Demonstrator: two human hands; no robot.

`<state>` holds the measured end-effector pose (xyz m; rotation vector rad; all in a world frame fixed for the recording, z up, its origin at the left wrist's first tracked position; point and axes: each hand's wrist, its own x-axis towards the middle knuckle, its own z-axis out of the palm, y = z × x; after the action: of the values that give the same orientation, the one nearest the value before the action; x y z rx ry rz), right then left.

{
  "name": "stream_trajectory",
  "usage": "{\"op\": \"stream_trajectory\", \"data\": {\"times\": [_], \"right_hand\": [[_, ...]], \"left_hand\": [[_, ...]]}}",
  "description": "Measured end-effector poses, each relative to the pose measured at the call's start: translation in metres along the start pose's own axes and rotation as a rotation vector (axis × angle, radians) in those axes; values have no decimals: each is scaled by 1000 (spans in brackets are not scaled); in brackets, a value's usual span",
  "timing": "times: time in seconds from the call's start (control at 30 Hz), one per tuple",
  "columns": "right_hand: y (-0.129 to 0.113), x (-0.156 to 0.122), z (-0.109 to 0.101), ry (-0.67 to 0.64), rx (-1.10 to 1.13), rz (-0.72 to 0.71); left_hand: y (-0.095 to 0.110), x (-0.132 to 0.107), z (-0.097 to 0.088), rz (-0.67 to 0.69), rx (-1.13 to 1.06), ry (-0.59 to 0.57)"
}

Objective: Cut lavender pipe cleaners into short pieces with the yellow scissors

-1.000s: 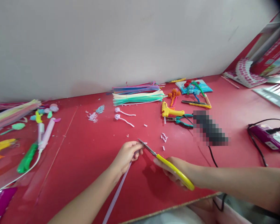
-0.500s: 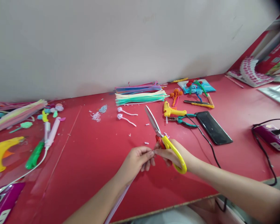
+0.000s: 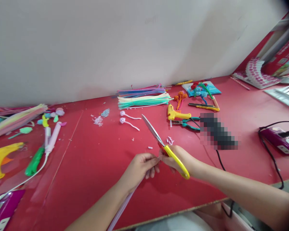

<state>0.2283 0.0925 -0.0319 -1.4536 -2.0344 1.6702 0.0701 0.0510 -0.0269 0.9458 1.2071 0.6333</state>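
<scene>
My left hand is closed, its thumb and fingers pinching lilac pipe cleaners that trail down along the forearm. Held in my right hand are scissors with a yellow and red handle, their blades together and pointing up and left. The fingertips of both hands meet, and what lies between them is mostly hidden. Just beyond the scissors are several small lilac cut pieces, and another short piece lies to their left. Two lilac pompom-like heads on stems rest farther back.
Pipe cleaner bundles lie by the wall. At right are a yellow glue gun, pliers, a blurred-out dark object and a purple power strip. Another glue gun and a green-handled tool are at left.
The scissors have swung left in my right hand, their tips now farther left and lower. More of the cut pieces behind them shows. My left hand has barely moved.
</scene>
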Motion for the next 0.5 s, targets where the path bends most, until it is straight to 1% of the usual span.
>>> {"op": "stream_trajectory", "data": {"times": [0.13,0.23,0.37,0.5], "right_hand": [[-7,-1,-5,-8,-29,15],[-10,-1,-7,-12,-35,5],[-8,0,-7,33,-36,-19],[-6,0,-6,41,-3,-46]], "left_hand": [[0,-1,-1,-43,-27,-10],[-3,0,-2,-48,-44,-2],[-5,1,-4,-41,-57,-11],[-4,0,-5,-52,-65,-4]]}}
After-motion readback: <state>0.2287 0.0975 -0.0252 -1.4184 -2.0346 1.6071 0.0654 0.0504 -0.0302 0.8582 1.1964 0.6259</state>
